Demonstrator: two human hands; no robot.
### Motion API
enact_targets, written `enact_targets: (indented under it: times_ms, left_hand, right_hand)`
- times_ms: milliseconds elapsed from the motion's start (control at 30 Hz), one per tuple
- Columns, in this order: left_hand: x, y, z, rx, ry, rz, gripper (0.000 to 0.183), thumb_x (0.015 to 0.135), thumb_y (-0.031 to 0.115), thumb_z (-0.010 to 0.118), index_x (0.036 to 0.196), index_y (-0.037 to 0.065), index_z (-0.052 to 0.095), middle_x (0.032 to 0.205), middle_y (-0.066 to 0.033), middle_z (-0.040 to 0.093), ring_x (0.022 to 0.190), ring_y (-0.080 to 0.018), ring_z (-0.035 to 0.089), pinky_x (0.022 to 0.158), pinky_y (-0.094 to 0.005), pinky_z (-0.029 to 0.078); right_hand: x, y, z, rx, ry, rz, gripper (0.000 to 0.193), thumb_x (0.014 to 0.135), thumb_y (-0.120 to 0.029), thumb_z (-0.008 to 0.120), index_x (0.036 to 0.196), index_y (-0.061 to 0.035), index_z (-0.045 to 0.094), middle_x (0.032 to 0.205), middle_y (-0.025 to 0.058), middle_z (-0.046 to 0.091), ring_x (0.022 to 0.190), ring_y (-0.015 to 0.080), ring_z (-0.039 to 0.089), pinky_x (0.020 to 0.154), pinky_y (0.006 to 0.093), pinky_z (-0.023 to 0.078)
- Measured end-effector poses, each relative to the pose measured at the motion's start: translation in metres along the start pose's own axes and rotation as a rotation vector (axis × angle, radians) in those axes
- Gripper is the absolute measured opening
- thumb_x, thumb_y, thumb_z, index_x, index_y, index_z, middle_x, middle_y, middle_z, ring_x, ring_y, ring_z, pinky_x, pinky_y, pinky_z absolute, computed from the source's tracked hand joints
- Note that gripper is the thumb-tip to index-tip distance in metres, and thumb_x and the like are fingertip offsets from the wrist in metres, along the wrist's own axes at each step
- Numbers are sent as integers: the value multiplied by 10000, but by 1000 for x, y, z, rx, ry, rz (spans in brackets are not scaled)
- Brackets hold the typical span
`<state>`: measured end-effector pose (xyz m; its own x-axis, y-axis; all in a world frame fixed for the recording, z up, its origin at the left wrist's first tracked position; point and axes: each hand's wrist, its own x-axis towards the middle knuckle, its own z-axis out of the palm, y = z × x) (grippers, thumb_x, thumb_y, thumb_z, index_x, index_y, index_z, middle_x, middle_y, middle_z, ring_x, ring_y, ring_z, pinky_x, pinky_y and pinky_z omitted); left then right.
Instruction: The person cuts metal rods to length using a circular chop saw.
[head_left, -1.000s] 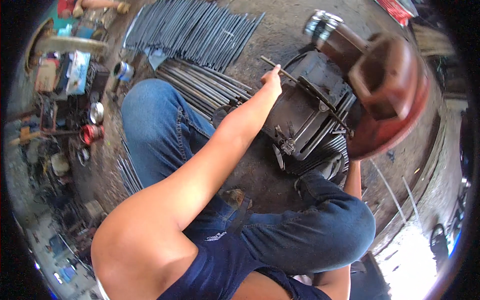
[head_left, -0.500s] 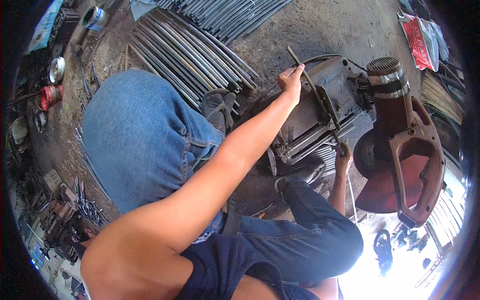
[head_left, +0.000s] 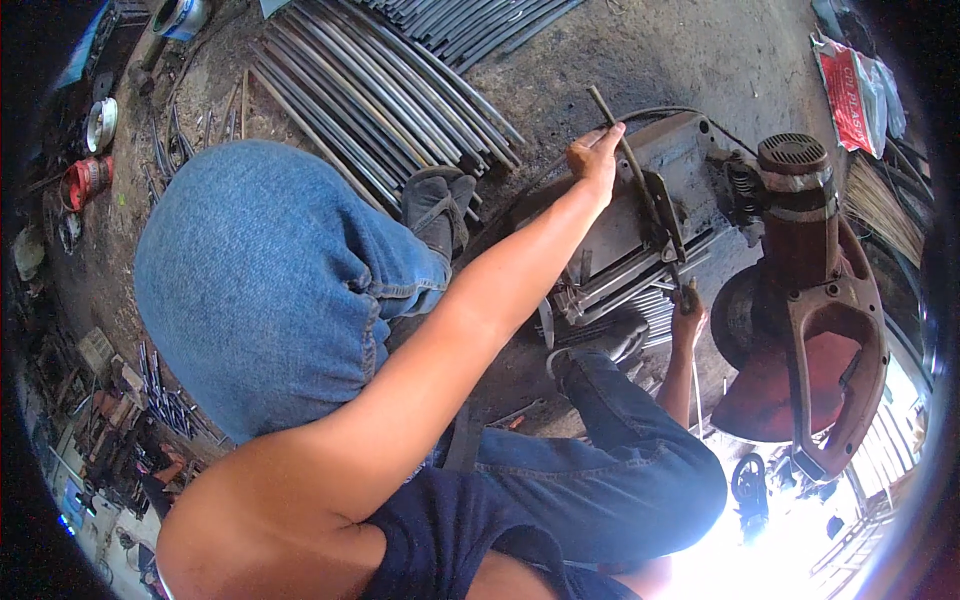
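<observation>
Beside the raised rust-brown saw head (head_left: pixel 870 345), a thin brownish metal rod (head_left: pixel 635 168) crosses the dark steel base (head_left: pixel 607 240), seemingly uncut, pinched in the left hand (head_left: pixel 594 164); grip of the right hand (head_left: pixel 689 322) unclear.

From here I count two hands (head_left: pixel 594 160) (head_left: pixel 688 318), one held metal rod (head_left: pixel 637 175), one chop saw (head_left: pixel 803 242), two dark shoes (head_left: pixel 438 206) (head_left: pixel 618 342), one straw broom (head_left: pixel 884 212).

Rods (head_left: pixel 385 105) on floor (head_left: pixel 680 55), left of saw (head_left: pixel 800 250)

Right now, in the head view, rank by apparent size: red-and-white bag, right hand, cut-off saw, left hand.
1. Cut-off saw
2. Red-and-white bag
3. Left hand
4. Right hand (perhaps just farther)
</observation>
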<state>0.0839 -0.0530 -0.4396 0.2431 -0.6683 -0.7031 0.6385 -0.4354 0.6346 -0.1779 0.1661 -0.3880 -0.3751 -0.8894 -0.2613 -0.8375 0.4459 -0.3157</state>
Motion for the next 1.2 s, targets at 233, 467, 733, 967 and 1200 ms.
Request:
enact_targets:
  times_ms: [233,467,733,967,1200]
  left_hand:
    - [-2,4,0,0,-10,-28,263,766,263,788,811,20,700,808,-10,669,697,-108,558,652,-279,437]
    - [0,2,1,-41,-31,-70,289,753,281,804,864,33,704,852,-3,665,739,-109,558,683,-277,435]
    - [-1,4,0,10,-26,-39,255,752,281,804,784,56,689,811,-2,660,750,-104,559,694,-275,426]
    - [0,2,1,7,-11,-46,232,783,276,781,745,70,681,757,16,635,678,-98,528,634,-274,420]
    - [5,-5,3,-64,-19,-28,223,804,260,768,723,81,664,721,20,613,612,-86,509,535,-253,395]
  right_hand:
    - [-1,6,2,63,24,-28,255,852,-128,659,1048,36,658,900,177,703,833,232,696,725,344,513]
    - [1,21,7,36,-19,-40,343,856,-170,644,1172,-37,625,922,189,679,823,302,670,719,374,493]
    - [0,14,4,112,-5,-18,231,856,-132,622,1059,-33,669,890,181,687,818,293,679,711,373,495]
    - [0,19,3,99,-67,-11,263,855,-104,617,1094,1,645,963,163,696,861,265,678,750,356,500]
    - [1,25,13,123,1,-47,269,860,-97,645,1102,20,622,1006,184,679,948,251,669,816,347,507]
